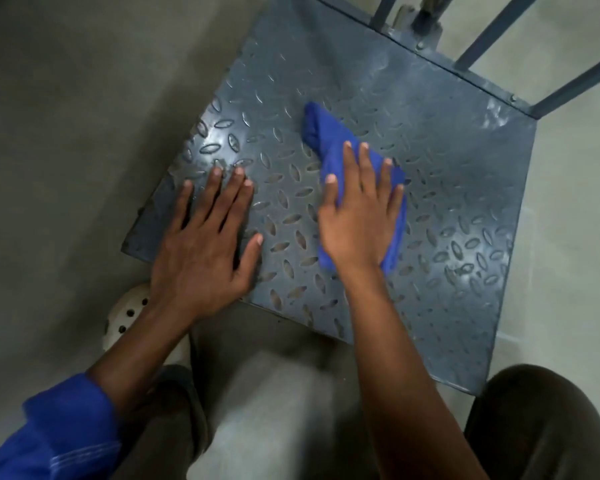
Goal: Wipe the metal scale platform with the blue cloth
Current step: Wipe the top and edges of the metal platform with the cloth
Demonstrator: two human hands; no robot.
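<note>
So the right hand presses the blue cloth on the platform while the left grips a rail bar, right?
No. The head view shows the left hand lying flat on the platform; the right hand does press the blue cloth.

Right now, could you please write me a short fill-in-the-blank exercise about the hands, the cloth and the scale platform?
1. The cloth pressed under the right hand is ____ in colour.
2. The left hand lies flat on the bare platform and holds ____.
3. The metal bars rise from the platform's ____ edge, as seen from the person.

Missing words: blue; nothing; far.
</note>
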